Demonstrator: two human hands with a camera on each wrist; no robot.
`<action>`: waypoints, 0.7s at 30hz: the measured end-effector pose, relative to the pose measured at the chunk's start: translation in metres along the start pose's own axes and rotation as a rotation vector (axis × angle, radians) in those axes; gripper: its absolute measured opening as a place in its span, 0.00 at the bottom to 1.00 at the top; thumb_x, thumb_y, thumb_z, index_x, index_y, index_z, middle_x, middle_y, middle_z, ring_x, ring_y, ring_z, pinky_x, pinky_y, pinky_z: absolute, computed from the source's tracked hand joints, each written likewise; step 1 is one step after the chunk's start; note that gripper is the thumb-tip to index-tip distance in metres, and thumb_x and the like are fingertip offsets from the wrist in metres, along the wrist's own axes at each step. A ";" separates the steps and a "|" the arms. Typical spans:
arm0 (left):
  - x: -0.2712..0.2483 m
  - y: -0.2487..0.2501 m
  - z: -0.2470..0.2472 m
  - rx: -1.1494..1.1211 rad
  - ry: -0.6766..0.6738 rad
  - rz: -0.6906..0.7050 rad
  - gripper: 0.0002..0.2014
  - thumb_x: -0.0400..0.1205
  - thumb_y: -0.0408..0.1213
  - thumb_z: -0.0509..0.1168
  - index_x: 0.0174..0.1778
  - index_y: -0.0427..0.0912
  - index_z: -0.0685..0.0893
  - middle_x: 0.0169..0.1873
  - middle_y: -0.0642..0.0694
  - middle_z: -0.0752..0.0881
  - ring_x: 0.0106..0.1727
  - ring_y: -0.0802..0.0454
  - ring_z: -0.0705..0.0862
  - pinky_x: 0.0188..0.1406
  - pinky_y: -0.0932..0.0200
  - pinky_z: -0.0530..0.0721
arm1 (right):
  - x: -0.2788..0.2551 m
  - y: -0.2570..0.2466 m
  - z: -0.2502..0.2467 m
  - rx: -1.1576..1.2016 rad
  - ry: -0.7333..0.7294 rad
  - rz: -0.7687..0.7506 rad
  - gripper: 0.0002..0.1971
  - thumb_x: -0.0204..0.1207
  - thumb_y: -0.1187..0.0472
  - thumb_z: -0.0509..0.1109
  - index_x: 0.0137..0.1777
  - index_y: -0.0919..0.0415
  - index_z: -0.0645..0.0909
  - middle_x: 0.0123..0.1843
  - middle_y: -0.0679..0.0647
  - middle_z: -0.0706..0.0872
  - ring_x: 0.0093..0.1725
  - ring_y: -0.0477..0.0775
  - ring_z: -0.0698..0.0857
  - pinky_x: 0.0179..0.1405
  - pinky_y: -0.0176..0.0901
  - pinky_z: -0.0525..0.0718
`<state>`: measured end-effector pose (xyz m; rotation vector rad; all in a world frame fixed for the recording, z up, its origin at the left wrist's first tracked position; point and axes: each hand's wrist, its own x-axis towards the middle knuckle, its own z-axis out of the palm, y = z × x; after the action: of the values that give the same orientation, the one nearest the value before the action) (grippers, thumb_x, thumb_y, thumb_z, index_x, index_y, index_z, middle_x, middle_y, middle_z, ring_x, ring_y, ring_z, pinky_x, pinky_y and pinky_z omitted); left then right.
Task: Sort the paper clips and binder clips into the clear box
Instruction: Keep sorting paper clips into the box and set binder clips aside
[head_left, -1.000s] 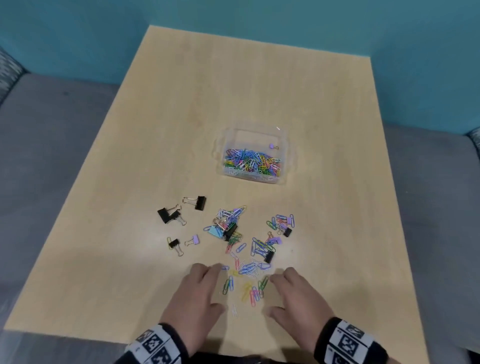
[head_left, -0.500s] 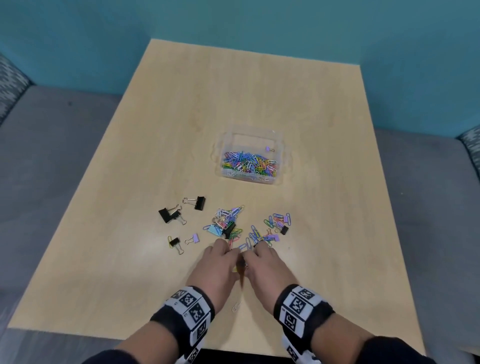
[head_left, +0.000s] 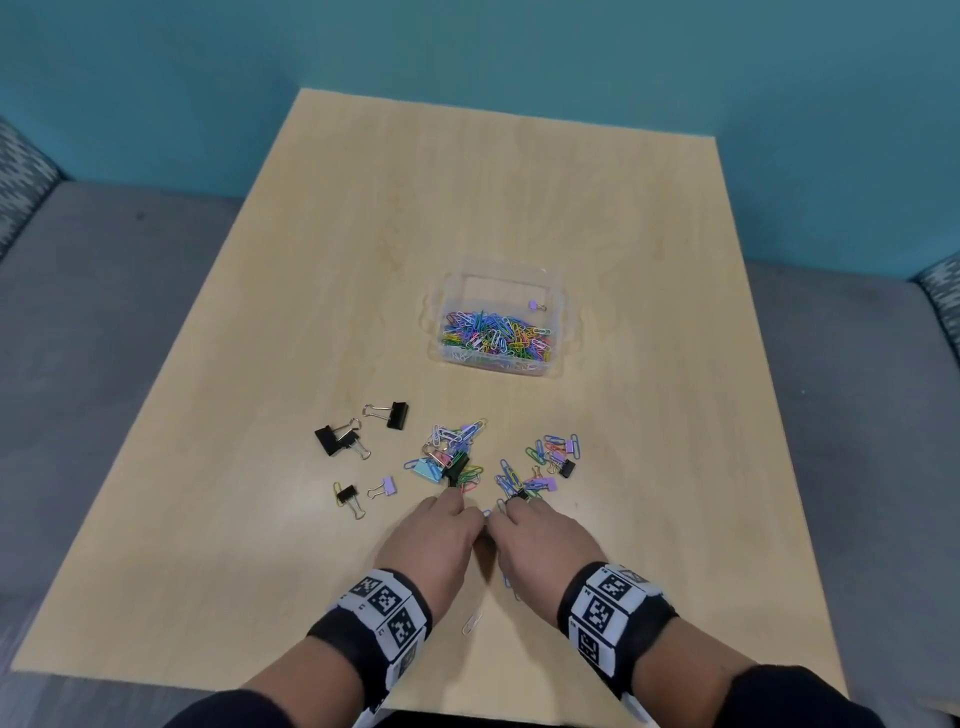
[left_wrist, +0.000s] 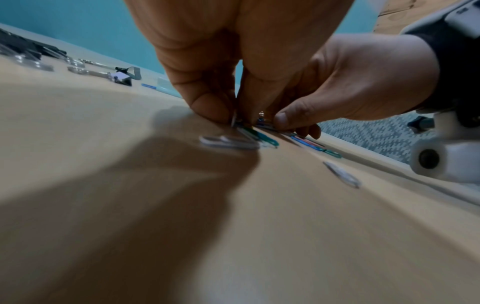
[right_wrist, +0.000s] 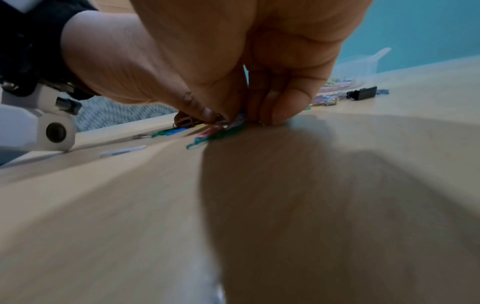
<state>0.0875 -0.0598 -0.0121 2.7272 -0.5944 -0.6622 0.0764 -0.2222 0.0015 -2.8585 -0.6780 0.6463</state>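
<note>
Most of the paper clips already lie in my clear box (head_left: 501, 332), which sits a little past the middle of the table (head_left: 649, 260), with one small purple binder clip (head_left: 535, 305) in its far compartment. Going left to right across the near half, the sorting left to do: three black binder clips (head_left: 332, 440) toward the left edge, a small black and a purple one nearer me, then a mixed heap (head_left: 452, 457) at the centre and a smaller scatter (head_left: 556, 454) to its right. A stray white clip (head_left: 471, 622) lies by the near edge.

My left hand (head_left: 434, 545) and right hand (head_left: 545, 540) meet fingertip to fingertip. The head view hides what is under them; the wrist views show both pinching down on a small bundle of paper clips (right_wrist: 218, 131) pressed to the wood, not yet lifted.
</note>
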 end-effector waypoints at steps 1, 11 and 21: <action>0.001 0.001 -0.002 -0.011 -0.023 0.000 0.14 0.60 0.24 0.66 0.36 0.44 0.74 0.36 0.44 0.74 0.31 0.42 0.76 0.23 0.55 0.64 | 0.001 0.001 0.000 -0.026 -0.017 -0.019 0.19 0.49 0.58 0.82 0.38 0.53 0.78 0.33 0.50 0.79 0.30 0.54 0.80 0.17 0.38 0.69; 0.008 0.003 -0.012 -0.017 0.092 0.060 0.06 0.67 0.39 0.55 0.25 0.48 0.75 0.24 0.51 0.74 0.19 0.49 0.75 0.17 0.64 0.57 | 0.001 0.017 -0.017 -0.069 0.050 -0.155 0.12 0.55 0.56 0.78 0.35 0.50 0.78 0.31 0.46 0.79 0.27 0.49 0.79 0.18 0.36 0.67; 0.046 -0.008 -0.103 -0.261 0.146 0.108 0.04 0.73 0.38 0.66 0.33 0.46 0.79 0.32 0.54 0.76 0.33 0.53 0.77 0.33 0.57 0.74 | 0.034 0.060 -0.090 0.225 0.147 -0.147 0.09 0.80 0.54 0.58 0.41 0.53 0.76 0.38 0.50 0.79 0.36 0.56 0.80 0.34 0.47 0.75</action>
<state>0.1781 -0.0568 0.0565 2.4557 -0.5720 -0.4722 0.1667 -0.2626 0.0559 -2.5908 -0.7324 0.4546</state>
